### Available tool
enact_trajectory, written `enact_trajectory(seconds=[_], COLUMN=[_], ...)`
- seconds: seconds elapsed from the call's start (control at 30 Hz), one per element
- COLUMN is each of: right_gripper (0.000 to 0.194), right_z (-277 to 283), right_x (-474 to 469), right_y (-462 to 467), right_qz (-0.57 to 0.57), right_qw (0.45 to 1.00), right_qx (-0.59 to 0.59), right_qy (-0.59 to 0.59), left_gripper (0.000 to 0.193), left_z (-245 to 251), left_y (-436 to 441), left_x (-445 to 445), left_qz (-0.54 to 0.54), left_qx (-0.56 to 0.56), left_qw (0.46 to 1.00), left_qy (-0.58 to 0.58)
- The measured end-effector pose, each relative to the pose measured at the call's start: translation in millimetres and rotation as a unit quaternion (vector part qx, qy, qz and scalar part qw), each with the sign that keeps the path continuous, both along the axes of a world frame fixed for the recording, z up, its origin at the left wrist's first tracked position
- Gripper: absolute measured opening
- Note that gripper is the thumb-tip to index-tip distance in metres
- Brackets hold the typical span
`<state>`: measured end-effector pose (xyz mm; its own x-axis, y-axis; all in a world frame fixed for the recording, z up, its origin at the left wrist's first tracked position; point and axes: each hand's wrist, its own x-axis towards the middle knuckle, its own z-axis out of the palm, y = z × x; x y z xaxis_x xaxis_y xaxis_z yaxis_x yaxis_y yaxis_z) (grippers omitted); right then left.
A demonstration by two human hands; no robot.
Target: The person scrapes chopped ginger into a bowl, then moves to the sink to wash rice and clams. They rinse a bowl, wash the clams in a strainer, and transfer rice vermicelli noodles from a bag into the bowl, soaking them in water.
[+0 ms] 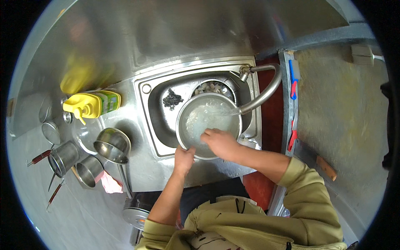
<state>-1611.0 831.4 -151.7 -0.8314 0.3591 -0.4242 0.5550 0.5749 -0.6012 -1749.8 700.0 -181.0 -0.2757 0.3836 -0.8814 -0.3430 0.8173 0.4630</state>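
A round metal basin [190, 125] of cloudy water is tilted over the front right of a stainless steel sink [156, 125]. My left hand [184, 159] grips its near rim, thumb on top. Over the basin's near side is my right hand [220, 143], fingers curled at the water; whether they hold anything is hidden. Water runs into the basin from the curved faucet spout [265, 98]. Behind it, partly covered, a second metal bowl [229, 86] holds pale rounded pieces [207, 87], too small to name surely. A dark clump [172, 99], maybe a scouring pad, lies on the sink floor.
Left of the sink stand a yellow pump bottle [90, 104], a large ladle [112, 145], metal cups [89, 172] and a pink cloth [111, 182]. On the right ledge lie a blue-and-red brush or comb [293, 79], a red-handled knife [292, 137] and a wooden-handled cleaver [326, 167].
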Motion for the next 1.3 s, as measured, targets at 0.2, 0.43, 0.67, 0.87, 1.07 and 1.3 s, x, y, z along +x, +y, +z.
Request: enact_trajectory(seconds=[0.2,0.43,0.67,0.87,1.07,1.3], right_gripper=[0.028,0.051,0.066,0.036,0.033,0.066], right_z=[54.8,15.3,-40.8,-17.5,51.5,10.1], right_x=[11.0,13.3,-12.3,-9.7,9.1,2.1], right_y=[0.5,10.8,-27.9,-37.9,-25.2,-0.5], right_qz=[-0.056,-0.144,-0.178,-0.194,-0.138,-0.146], right_qw=[0.995,0.987,0.978,0.979,0.989,0.985], right_qx=[-0.001,0.072,0.049,-0.047,-0.021,0.09], right_qy=[0.086,0.012,-0.099,0.032,0.054,-0.035], left_gripper=[0.025,0.027,0.024,0.024,0.024,0.028], left_z=[4.6,12.7,16.4,17.4,21.6,21.8], left_y=[-4.3,-11.9,-13.7,-19.7,-21.9,-25.1], left_x=[1.3,4.2,14.7,13.6,13.6,16.4], left_qz=[0.007,0.023,0.037,0.052,0.052,0.065], left_qx=[0.006,0.006,0.004,0.006,0.013,0.016], left_qw=[1.0,1.0,0.999,0.999,0.999,0.997], left_qy=[-0.005,0.001,-0.006,-0.006,-0.006,-0.024])
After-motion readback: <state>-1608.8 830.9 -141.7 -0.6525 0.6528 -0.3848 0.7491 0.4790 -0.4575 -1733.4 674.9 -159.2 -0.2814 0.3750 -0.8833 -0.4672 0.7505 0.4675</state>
